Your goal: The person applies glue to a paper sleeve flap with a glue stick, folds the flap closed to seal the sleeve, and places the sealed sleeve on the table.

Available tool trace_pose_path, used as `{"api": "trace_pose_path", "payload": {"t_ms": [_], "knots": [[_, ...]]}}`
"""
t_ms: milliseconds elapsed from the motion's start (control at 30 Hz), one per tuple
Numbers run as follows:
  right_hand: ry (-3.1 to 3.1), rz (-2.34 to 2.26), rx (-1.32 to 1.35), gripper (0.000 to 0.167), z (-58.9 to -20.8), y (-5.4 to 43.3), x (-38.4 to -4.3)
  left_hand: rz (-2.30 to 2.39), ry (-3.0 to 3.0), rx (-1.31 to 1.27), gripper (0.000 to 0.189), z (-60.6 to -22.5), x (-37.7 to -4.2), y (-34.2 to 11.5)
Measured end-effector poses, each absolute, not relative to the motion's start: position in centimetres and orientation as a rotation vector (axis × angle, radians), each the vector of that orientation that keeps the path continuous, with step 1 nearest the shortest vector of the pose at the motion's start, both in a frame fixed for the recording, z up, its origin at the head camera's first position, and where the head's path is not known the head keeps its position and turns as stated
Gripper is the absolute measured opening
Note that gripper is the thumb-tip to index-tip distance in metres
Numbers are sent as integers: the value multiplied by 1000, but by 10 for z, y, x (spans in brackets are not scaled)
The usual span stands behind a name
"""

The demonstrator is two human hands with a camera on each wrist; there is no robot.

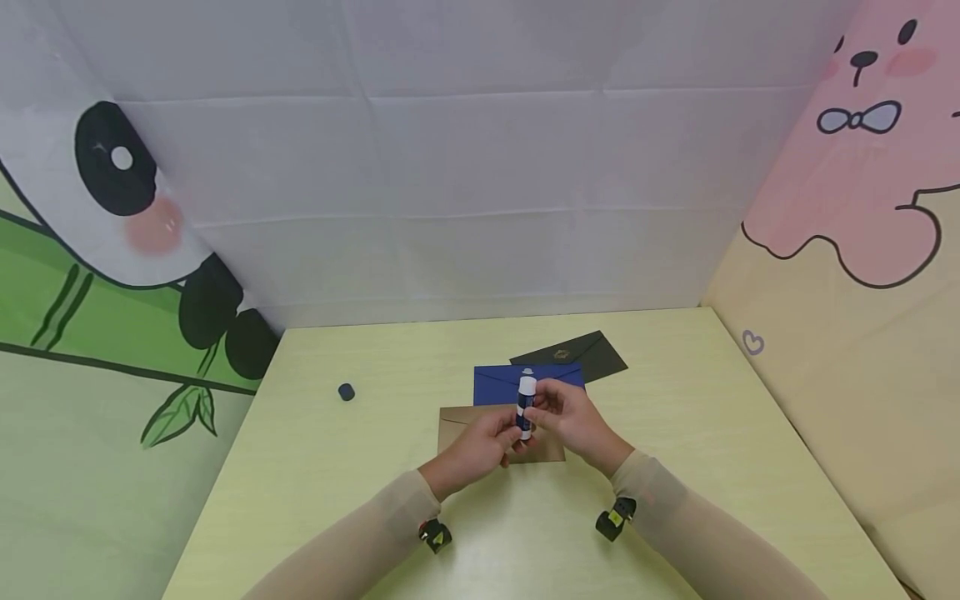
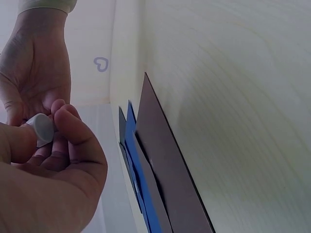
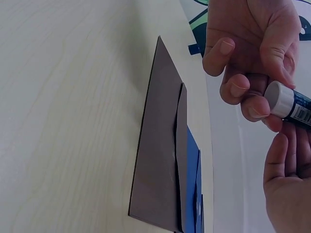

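A glue stick (image 1: 524, 402), with a dark blue label and white ends, stands nearly upright above the envelopes, its cap off. Around its lower white end, my left hand (image 1: 477, 442) pinches with thumb and fingers. My right hand (image 1: 583, 423) grips the tube from the right side, thumb across the label. In the right wrist view the white base of the glue stick (image 3: 280, 98) sits between the left fingers. Beneath the hands lies a brown envelope (image 1: 459, 425), partly hidden by them. Just behind it is a blue envelope (image 1: 491, 387).
A black envelope (image 1: 592, 358) with a gold mark lies at an angle behind the blue one. Off to the left rests a small dark blue cap (image 1: 346, 392). The pale wooden table (image 1: 300, 500) meets cloth walls at the back and both sides.
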State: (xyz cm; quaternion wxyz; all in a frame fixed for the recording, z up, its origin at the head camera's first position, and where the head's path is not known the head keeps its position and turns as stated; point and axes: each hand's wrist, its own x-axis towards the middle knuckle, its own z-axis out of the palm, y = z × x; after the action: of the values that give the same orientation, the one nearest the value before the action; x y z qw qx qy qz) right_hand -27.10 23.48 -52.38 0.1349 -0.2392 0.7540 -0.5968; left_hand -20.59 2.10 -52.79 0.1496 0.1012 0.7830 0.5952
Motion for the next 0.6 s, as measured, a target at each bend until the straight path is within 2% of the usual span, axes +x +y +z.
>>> {"api": "trace_pose_path", "payload": {"t_ms": [333, 600], "knots": [[2183, -1737, -707, 27, -525, 236, -269, 1647, 2290, 319, 32, -530, -206, 14], [2191, -1713, -654, 28, -526, 239, -270, 1493, 2545, 117, 40, -531, -214, -27]]}}
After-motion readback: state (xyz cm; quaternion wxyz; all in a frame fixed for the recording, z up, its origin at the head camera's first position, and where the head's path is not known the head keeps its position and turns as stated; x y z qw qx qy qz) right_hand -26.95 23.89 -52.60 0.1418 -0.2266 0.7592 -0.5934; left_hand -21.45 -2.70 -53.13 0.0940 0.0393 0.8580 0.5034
